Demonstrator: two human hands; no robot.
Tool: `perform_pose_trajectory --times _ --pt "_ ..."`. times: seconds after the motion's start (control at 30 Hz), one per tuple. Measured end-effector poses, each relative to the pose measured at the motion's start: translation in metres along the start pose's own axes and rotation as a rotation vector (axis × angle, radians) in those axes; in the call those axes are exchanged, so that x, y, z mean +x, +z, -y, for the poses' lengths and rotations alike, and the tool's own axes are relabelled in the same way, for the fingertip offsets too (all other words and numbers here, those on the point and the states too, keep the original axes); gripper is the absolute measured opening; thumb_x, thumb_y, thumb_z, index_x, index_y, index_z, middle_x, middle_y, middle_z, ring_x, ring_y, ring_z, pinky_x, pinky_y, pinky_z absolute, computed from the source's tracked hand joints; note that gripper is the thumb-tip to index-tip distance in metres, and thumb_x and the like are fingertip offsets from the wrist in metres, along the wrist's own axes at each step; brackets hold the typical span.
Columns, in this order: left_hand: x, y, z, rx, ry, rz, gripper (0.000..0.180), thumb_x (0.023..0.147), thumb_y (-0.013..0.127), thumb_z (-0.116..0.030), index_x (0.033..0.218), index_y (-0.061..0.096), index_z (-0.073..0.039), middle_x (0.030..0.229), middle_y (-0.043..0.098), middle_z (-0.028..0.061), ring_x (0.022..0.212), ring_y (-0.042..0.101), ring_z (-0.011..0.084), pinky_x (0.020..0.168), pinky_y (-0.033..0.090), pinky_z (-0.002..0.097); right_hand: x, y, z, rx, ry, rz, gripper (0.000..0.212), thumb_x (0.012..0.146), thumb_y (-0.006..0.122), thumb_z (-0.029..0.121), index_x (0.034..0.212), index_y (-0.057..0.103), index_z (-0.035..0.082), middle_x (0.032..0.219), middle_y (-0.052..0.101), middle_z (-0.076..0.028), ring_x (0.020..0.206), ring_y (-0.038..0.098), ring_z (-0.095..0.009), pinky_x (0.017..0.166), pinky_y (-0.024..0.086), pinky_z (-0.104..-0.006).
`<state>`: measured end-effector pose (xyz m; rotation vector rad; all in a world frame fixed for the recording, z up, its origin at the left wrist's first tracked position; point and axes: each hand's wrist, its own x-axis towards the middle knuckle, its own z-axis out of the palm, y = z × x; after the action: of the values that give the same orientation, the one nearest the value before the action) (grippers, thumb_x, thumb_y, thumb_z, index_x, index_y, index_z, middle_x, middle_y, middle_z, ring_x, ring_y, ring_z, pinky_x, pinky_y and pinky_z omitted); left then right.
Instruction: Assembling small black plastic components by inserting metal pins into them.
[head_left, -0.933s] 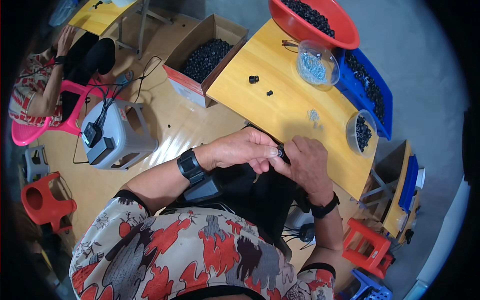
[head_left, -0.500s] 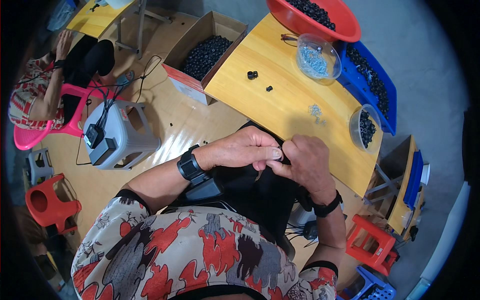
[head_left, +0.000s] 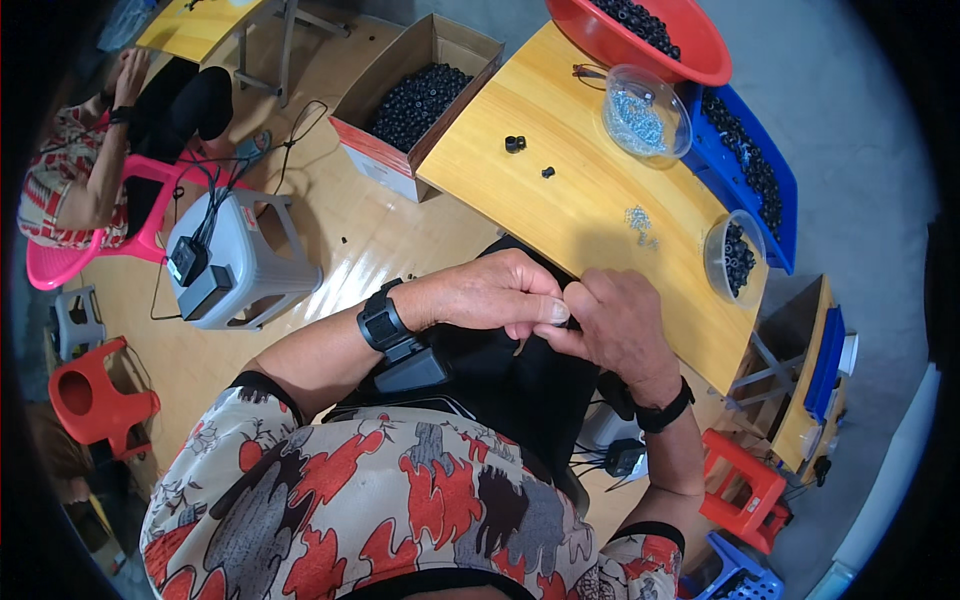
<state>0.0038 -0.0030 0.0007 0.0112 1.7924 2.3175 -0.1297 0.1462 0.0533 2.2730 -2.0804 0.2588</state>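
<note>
My left hand (head_left: 490, 290) and my right hand (head_left: 622, 325) meet above my lap, just off the near edge of the yellow table (head_left: 500, 190). Both are closed, thumbs and fingertips pinched together. Whatever they grip is small and hidden by the fingers. On the table beyond them lies a little heap of small silvery metal pieces (head_left: 638, 218). Farther left sit a pair of black cylindrical parts (head_left: 515, 144) and one smaller black part (head_left: 548, 172).
Along the table's far side stand a red basin (head_left: 700, 66), a blue tray (head_left: 788, 245) and two clear plastic tubs (head_left: 676, 142) with small parts. A cardboard box (head_left: 464, 45) of black parts is left of the table. Another person (head_left: 85, 200) sits at left, near a grey stool (head_left: 250, 250).
The whole view has shifted slightly. My hands stay pinched together in nearly the same pose, with only slight finger movement.
</note>
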Motion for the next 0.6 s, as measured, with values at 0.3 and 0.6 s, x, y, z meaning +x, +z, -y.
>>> perform_pose_trajectory --times 0.3,0.6 --pt "-0.003 0.001 -0.002 -0.053 -0.075 0.094 0.025 0.093 0.055 -0.024 0.084 0.064 -0.002 0.069 0.06 0.0006 0.065 0.057 0.007 0.063 0.048 0.0225 0.0 -0.003 0.003 0.09 -0.027 -0.009 0.04 0.066 0.073 0.043 0.067 0.047 0.013 0.062 0.039 -0.004 0.056 0.05 -0.021 0.05 0.036 -0.0349" --pt "-0.001 0.003 -0.001 -0.081 -0.137 0.067 0.024 0.092 0.056 -0.023 0.089 0.066 -0.001 0.072 0.062 0.0018 0.065 0.059 0.0077 0.063 0.049 0.0221 -0.009 0.007 0.0 0.127 -0.034 -0.074 0.04 0.065 0.075 0.038 0.066 0.045 0.012 0.062 0.038 -0.005 0.055 0.048 -0.022 0.049 0.037 -0.0349"
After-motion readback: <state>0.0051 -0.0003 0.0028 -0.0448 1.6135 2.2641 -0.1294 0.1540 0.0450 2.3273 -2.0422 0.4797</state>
